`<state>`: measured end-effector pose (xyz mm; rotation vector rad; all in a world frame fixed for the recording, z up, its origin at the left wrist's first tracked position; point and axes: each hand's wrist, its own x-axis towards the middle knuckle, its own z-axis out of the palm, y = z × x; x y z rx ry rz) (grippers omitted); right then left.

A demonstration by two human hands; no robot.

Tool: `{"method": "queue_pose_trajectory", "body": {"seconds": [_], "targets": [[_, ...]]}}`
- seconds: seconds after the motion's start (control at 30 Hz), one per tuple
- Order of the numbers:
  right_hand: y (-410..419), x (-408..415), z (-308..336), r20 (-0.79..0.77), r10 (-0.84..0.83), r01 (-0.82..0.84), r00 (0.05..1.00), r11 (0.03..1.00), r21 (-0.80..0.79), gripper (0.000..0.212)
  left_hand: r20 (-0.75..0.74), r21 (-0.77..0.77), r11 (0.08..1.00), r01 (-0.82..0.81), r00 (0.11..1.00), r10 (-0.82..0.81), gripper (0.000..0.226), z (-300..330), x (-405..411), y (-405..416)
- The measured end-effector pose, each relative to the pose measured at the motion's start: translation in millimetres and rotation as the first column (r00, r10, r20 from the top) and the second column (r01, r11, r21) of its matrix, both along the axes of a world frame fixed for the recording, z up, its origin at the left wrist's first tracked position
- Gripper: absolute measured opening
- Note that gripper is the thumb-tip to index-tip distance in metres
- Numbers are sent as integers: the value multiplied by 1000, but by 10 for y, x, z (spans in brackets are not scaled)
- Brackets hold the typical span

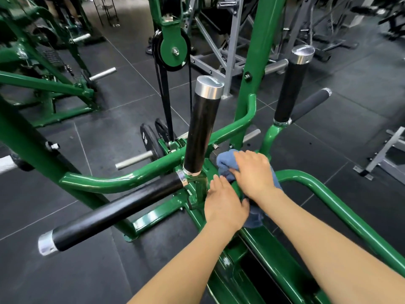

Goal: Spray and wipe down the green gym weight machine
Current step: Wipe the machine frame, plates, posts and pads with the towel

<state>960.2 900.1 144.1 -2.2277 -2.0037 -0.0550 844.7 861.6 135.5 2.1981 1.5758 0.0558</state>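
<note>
2 hands [238,189] on blue cloth [225,164], green frame [140,175]

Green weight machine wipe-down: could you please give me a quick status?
Right hand flat on blue cloth, pressing it on green machine frame. Left hand on frame beside it. No spray bottle visible.

Both bare hands worked at the centre of a green weight machine [135,178] on a dark tiled gym floor [72,255]. The right hand [255,172] lay flat, fingers straight, pressing a blue cloth [225,163] against the frame. The left hand [223,205] rested on the green tube just beside it, touching the cloth's lower fold. An upright black grip [202,126] with a silver cap stood just left of the hands. Black weight plates [151,141] sat behind it.
</note>
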Motion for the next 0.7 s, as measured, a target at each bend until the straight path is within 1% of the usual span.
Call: {"method": "queue_pose_trajectory", "body": {"seconds": [0.03,0.07,0.13,0.17,0.2,0.27,0.33,0.37,0.4,0.43,0.5,0.57,0.63,0.7], "targets": [[0,-67,-18,72,-12,17,997,998,-61,44,-14,24,1000,2,1000,-2,80,-4,9,-2],[27,-113,-14,121,-27,42,992,992,-123,51,-26,36,999,2,1000,-1,76,-9,19,-6],[162,-157,70,160,-66,94,985,980,-174,48,-36,45,999,-1,999,3,72,-10,35,-13],[256,-159,98,149,-81,108,986,977,-186,44,-33,47,999,-5,999,7,71,-23,32,-11],[337,-141,136,121,-90,113,989,974,-195,41,-25,49,999,-8,1000,9,72,-15,34,-10],[464,-46,170,-13,-88,83,996,971,-223,38,-2,45,999,-19,1000,20,74,-7,29,-17],[446,82,160,-146,-86,57,986,979,-194,37,18,18,1000,-12,1000,12,79,19,29,-23],[389,117,153,-176,-79,50,981,985,-168,37,24,4,1000,-10,1000,10,80,34,22,-22],[306,130,141,-158,-58,36,986,989,-141,36,33,1,1000,-10,999,10,79,41,26,-18],[213,114,105,-96,-27,16,995,993,-120,35,42,5,1000,-11,999,11,77,50,29,-13],[65,24,-16,32,10,-7,999,993,-115,46,49,5,1000,1,999,-2,77,51,44,-1],[69,-80,-62,125,-21,38,992,990,-137,56,56,2,1000,6,998,-6,78,25,48,2],[160,-118,-23,186,-41,68,982,987,-144,53,61,12,1000,-13,998,12,75,33,46,-1],[225,-121,18,209,-7,36,978,990,-136,49,55,21,1000,-7,998,6,74,46,30,2]]}}
